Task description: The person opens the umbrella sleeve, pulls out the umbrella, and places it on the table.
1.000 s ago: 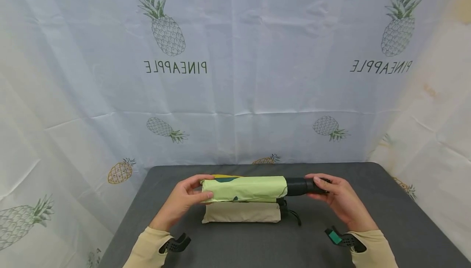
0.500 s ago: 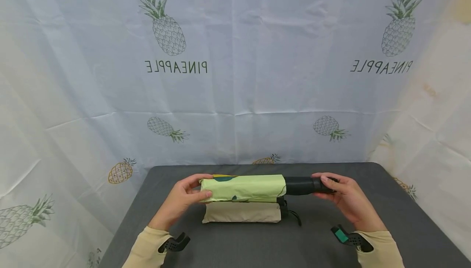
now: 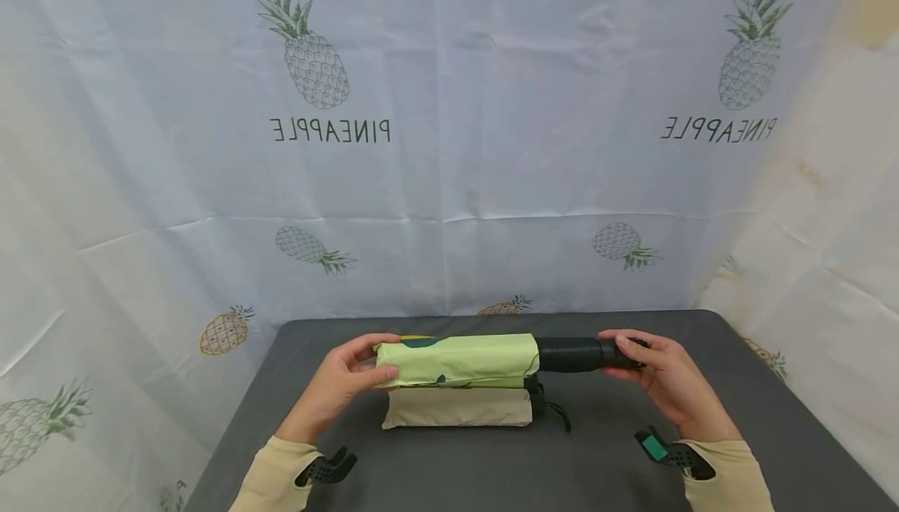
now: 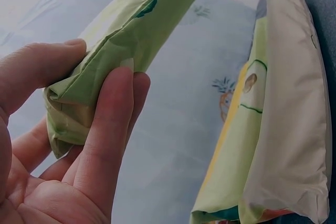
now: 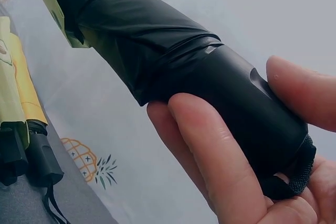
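Note:
A black folding umbrella (image 3: 570, 354) is held level above the table, partly inside a light green umbrella sleeve (image 3: 460, 360) with dark green patches. My left hand (image 3: 330, 387) pinches the sleeve's closed left end; the left wrist view shows thumb and fingers on the crumpled fabric. On the other side my right hand (image 3: 663, 379) grips the umbrella's black handle (image 5: 241, 108), thumb on one side and fingers on the other. A wrist strap loops at the handle's end. Between sleeve and handle a length of folded black canopy (image 5: 136, 30) shows. The part inside the sleeve is hidden.
Below lie more sleeved umbrellas on the dark grey table (image 3: 463, 469): a beige one (image 3: 456, 407) in front, a green one (image 4: 257, 114) and a yellow one (image 5: 25, 85) behind it. A pineapple-print curtain (image 3: 449, 145) hangs behind the table.
My right hand has moved slightly right with the handle, while my left hand and the sleeve have shifted a little left. Somewhat more black canopy shows between them.

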{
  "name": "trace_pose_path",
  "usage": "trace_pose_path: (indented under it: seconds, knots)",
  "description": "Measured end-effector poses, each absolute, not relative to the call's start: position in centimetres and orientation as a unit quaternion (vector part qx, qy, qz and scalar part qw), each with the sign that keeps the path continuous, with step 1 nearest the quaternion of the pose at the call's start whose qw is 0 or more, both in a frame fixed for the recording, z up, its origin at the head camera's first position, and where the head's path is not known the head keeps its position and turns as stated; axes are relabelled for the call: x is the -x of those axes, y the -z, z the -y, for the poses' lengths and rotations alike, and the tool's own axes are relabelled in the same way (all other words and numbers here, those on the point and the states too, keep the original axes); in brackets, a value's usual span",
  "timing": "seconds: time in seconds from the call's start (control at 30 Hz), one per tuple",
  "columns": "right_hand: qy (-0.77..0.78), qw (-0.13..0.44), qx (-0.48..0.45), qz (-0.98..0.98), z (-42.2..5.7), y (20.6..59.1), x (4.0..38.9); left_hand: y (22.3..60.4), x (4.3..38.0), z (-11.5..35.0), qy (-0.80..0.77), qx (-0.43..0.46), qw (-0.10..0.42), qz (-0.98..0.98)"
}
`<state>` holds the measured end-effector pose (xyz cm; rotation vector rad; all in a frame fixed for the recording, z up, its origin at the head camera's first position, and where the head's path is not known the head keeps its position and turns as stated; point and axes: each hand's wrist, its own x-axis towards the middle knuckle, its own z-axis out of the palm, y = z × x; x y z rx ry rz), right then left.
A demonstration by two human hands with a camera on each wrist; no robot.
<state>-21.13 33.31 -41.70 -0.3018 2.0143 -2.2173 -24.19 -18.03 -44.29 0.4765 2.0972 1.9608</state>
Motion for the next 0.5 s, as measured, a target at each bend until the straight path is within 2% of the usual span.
trace_pose_path:
  seconds: [0.5]
  knots:
    - [0.74, 0.06, 0.117, -0.66, -34.15, 41.72, 21.15, 44.23, 24.15, 18.08, -0.67, -0.162, 0.116, -0.715]
